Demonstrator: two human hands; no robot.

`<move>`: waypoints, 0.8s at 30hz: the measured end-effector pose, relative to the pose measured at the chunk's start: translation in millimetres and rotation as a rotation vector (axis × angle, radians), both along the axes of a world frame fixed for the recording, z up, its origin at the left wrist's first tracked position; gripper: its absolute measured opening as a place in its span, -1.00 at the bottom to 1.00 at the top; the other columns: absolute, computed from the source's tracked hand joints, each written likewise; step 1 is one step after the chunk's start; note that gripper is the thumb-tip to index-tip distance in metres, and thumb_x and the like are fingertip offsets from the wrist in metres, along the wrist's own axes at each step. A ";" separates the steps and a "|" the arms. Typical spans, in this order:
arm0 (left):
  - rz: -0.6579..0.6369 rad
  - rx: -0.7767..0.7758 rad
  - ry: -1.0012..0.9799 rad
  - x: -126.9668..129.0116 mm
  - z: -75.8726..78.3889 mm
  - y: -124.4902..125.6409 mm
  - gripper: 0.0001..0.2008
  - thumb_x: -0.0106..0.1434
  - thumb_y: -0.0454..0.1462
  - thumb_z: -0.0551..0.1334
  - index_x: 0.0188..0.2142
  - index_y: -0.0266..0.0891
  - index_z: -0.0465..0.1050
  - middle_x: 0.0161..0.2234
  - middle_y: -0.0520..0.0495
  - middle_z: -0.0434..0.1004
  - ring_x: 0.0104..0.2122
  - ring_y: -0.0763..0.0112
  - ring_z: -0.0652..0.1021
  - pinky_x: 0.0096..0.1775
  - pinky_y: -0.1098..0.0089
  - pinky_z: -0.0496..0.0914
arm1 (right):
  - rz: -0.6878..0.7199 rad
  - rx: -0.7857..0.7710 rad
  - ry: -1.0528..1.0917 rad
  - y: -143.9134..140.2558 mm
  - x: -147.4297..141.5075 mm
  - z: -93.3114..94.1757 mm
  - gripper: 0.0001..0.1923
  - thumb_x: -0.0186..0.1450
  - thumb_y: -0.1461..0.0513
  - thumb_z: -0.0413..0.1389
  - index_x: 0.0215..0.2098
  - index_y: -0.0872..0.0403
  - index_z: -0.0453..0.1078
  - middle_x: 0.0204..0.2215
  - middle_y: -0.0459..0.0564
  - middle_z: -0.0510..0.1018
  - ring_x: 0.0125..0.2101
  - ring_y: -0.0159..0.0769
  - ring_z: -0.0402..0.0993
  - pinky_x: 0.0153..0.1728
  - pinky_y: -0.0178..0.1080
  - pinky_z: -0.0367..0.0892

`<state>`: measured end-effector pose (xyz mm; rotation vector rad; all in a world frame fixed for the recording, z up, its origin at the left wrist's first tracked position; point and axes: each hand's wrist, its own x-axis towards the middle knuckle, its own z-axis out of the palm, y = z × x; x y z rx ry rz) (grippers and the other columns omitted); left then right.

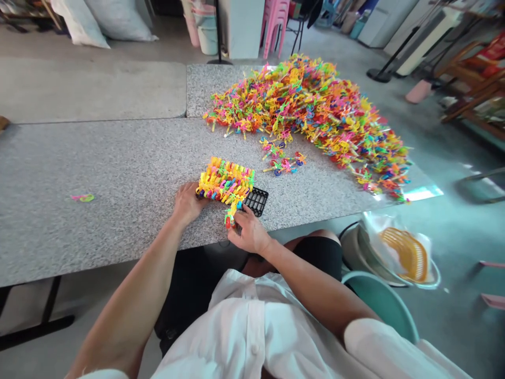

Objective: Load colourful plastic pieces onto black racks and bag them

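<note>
A black grid tray (258,201) lies near the front edge of the stone table, its right end bare. Rows of small colourful plastic pieces (224,179), mostly yellow, stand packed in the rest of it. My left hand (188,202) is closed on the tray's left end, with some fingertips hidden behind the pieces. At the tray's front side, my right hand (248,230) pinches a few small plastic pieces (230,216) in yellow, green and red. Their exact kind is too small to make out.
A large heap of similar pieces (307,105) covers the table's far right, with a loose cluster (282,158) before it. One stray piece (83,198) lies at left on the table (130,158). Below right stand a green bucket (382,295) and a basin with a yellow basket (406,252).
</note>
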<state>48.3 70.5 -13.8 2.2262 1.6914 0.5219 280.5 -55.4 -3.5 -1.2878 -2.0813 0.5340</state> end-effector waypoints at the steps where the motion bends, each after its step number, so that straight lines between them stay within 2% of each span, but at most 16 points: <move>1: -0.009 0.004 -0.009 -0.1 0.5 -0.5 -0.67 0.29 -0.08 0.32 -0.04 -0.22 0.54 -0.03 -0.26 0.61 0.08 -0.12 0.54 0.16 -0.02 0.41 | -0.012 -0.004 0.021 0.1 -1.9 0.7 -0.84 0.32 0.22 0.10 -0.36 -0.06 0.18 -0.44 -0.11 0.45 -0.32 -0.19 0.46 0.33 0.02 0.22; 8: -0.010 0.001 -0.010 -1.4 1.7 0.0 -0.64 0.29 -0.05 0.30 -0.04 -0.21 0.54 -0.02 -0.26 0.60 0.08 -0.11 0.54 0.19 -0.06 0.41 | -0.033 -0.027 0.080 5.2 -6.6 10.0 -0.83 0.32 0.23 0.07 -0.37 -0.06 0.13 -0.46 -0.12 0.42 -0.34 -0.21 0.42 0.18 -0.07 0.30; 14: 0.003 0.002 0.007 0.0 -0.6 -0.2 -0.63 0.28 -0.06 0.31 -0.02 -0.20 0.54 0.03 -0.27 0.59 0.12 -0.13 0.52 0.20 -0.06 0.40 | -0.008 -0.060 0.055 6.8 5.4 5.9 -0.82 0.32 0.22 0.07 -0.40 -0.06 0.14 -0.51 -0.13 0.36 -0.40 -0.24 0.36 -0.08 -0.18 0.34; 17: 0.003 0.028 0.003 3.0 -2.1 -1.8 -0.64 0.27 -0.08 0.32 -0.01 -0.19 0.54 0.08 -0.27 0.59 0.16 -0.14 0.51 0.22 -0.04 0.39 | 0.041 -0.025 0.036 1.0 1.9 -1.0 -0.83 0.32 0.22 0.08 -0.41 -0.05 0.18 -0.52 -0.12 0.35 -0.40 -0.22 0.36 -0.06 -0.15 0.36; 20: 0.001 0.026 0.000 5.6 -3.7 -1.8 -0.64 0.28 -0.09 0.30 -0.01 -0.21 0.53 0.09 -0.29 0.59 0.17 -0.13 0.51 0.24 -0.04 0.37 | 0.120 0.007 0.007 -7.6 -0.6 -4.5 -0.86 0.35 0.21 0.10 -0.38 -0.03 0.28 -0.48 -0.07 0.44 -0.35 -0.18 0.42 0.01 -0.10 0.38; 22: -0.004 0.022 -0.009 6.5 -4.0 -1.7 -0.64 0.29 -0.10 0.30 0.00 -0.23 0.53 0.12 -0.31 0.59 0.19 -0.12 0.51 0.26 -0.04 0.36 | 0.162 0.019 0.039 -13.6 4.7 -3.5 -0.87 0.40 0.18 0.10 -0.32 -0.02 0.37 -0.39 0.00 0.53 -0.26 -0.14 0.49 0.01 -0.08 0.41; 24: -0.018 0.030 -0.019 6.7 -3.3 -3.7 -0.64 0.31 -0.10 0.28 0.02 -0.23 0.52 0.17 -0.32 0.57 0.22 -0.12 0.49 0.29 -0.04 0.34 | 0.132 0.018 0.122 -18.4 17.6 -0.7 -0.82 0.47 0.14 0.08 -0.25 -0.01 0.45 -0.26 0.08 0.60 -0.15 -0.11 0.53 0.01 -0.08 0.44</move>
